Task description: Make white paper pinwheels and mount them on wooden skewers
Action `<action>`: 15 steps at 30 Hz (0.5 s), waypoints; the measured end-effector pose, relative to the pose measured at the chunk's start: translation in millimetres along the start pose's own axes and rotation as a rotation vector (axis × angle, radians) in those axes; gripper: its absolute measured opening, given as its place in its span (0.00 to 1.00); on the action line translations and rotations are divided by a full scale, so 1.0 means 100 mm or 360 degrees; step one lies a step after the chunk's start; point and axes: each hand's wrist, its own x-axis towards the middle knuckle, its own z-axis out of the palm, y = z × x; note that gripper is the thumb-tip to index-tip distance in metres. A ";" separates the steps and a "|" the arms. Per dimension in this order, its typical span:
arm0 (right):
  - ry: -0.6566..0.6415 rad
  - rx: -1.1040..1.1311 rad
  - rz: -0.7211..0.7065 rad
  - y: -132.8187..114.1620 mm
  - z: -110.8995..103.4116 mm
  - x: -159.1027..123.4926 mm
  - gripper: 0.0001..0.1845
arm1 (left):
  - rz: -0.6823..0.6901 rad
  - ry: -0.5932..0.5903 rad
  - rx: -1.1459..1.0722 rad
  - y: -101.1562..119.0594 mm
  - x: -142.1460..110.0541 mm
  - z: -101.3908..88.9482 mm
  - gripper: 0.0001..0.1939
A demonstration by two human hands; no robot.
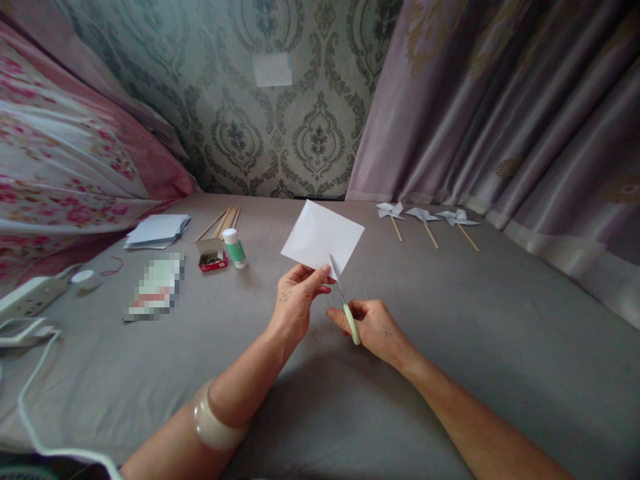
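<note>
Left hand [299,293] grip pinches paper square [320,233] at near corner; probably light, easily creased, best held by edges. Right hand [376,325] grip encloses scissors handle [352,325].

There are three pinwheels [423,215], one red box [214,265] and one pair of scissors [352,325].

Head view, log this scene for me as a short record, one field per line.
Left hand: pinches paper near its lower corner
Right hand: holds scissors, a blade over the paper near that corner
Right, far side: three pinwheels in a row
Left, far side: paper stack, sticks
Red box: lid open, beside the bottle; contents too small to tell
Surface: grey cloth
</note>
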 end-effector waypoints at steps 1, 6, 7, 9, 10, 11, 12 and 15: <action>0.0005 0.0005 -0.0003 0.00 0.00 0.00 0.23 | -0.0006 -0.0010 0.0002 0.00 -0.01 0.01 0.12; 0.0050 0.0061 -0.0033 -0.04 0.00 -0.02 0.23 | -0.0010 -0.0035 0.0007 0.00 -0.03 0.02 0.12; 0.0060 0.0079 -0.0034 -0.05 0.00 -0.02 0.23 | -0.0013 -0.0040 0.0007 0.00 -0.04 0.02 0.12; 0.0074 0.0108 -0.0032 -0.05 0.00 -0.02 0.23 | -0.0017 -0.0047 0.0008 -0.01 -0.04 0.03 0.12; 0.0076 0.0117 -0.0036 -0.05 0.00 -0.02 0.23 | -0.0020 -0.0051 0.0010 -0.01 -0.05 0.03 0.12; 0.0075 0.0125 -0.0041 -0.04 0.00 -0.02 0.22 | -0.0021 -0.0054 0.0012 -0.01 -0.05 0.03 0.12; 0.0077 0.0131 -0.0046 -0.04 0.00 -0.01 0.22 | -0.0025 -0.0059 0.0015 -0.01 -0.05 0.04 0.12; 0.0077 0.0137 -0.0055 -0.02 0.01 -0.01 0.22 | -0.0032 -0.0071 0.0021 -0.01 -0.06 0.04 0.12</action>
